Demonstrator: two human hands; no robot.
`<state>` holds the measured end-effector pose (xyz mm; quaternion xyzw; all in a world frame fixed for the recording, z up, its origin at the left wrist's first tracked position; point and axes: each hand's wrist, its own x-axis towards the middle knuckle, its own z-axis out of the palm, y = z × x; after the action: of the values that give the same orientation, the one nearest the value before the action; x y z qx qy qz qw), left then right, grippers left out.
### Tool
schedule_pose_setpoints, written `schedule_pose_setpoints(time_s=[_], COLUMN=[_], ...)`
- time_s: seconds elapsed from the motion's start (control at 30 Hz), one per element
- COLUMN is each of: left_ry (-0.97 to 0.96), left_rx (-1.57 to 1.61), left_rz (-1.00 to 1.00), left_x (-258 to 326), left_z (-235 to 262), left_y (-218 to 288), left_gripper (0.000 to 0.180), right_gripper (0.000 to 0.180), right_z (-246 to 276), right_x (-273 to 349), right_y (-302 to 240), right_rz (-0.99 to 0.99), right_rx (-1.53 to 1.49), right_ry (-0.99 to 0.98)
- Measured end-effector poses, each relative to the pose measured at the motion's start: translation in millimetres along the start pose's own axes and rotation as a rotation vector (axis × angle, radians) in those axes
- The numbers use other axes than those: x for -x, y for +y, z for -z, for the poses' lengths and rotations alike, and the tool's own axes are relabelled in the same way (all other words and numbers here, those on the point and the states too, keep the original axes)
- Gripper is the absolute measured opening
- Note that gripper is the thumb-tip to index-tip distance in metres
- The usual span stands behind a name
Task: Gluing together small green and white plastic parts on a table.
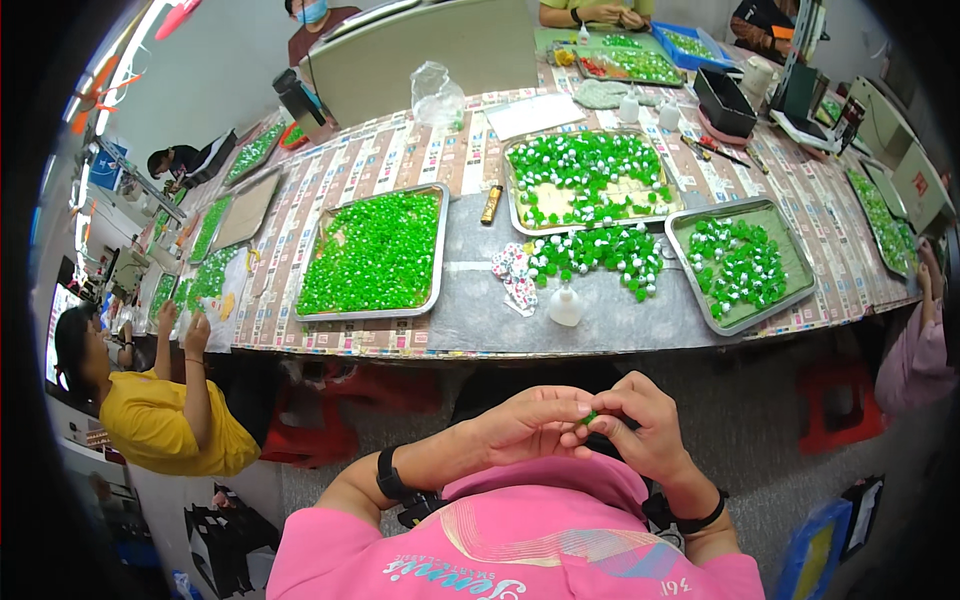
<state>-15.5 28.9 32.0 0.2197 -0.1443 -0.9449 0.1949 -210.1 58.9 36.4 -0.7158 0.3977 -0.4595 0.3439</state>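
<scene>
A small green piece (589,418) is pinched between the fingertips of my left hand (530,422) and my right hand (642,424), low in front of my chest and short of the table edge. Both hands are closed, and the fingers hide most of the piece. Beyond them on the grey sheet lies a loose heap of green and white pieces (597,257). A small translucent bottle (565,306) stands at its near side, beside a patterned cloth (515,275).
A metal tray of green pieces (375,255) sits left, another tray with green and white pieces (590,170) behind the heap, and a third tray (790,290) right. A co-worker in yellow (170,425) works at left. Red stools (838,405) stand under the table.
</scene>
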Motion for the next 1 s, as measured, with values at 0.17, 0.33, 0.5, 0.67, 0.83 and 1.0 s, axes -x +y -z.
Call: schedule_pose_setpoints(time_s=[0.17,0.33,0.5,0.67,0.83,1.0], left_ry=[-0.018,-0.028,-0.007,-0.022,0.012,0.064], left_rx=[-0.128,-0.133,-0.230,-0.239,-0.260,-0.259], left_rz=[-0.042,-0.080,-0.124,-0.157,-0.204,-0.213], left_x=[12,19,29,34,34,33], left_z=[-12,-24,-33,-27,-24,-23], left_y=[-8,-13,-8,-7,3,10], left_gripper=[0.019,0.019,0.030,0.034,0.027,0.020], right_gripper=[0.018,0.017,0.016,0.017,0.016,0.017], right_z=[-1,-2,-5,-2,-4,-7], right_x=[10,14,14,7,-1,-5], right_y=[-17,-26,-34,-38,-37,-33], right_rz=[0.028,0.053,0.012,0.061,0.052,-0.011], right_rx=[-0.020,-0.044,-0.121,0.001,-0.085,-0.148], right_ry=[0.029,0.049,0.092,0.064,0.077,0.063])
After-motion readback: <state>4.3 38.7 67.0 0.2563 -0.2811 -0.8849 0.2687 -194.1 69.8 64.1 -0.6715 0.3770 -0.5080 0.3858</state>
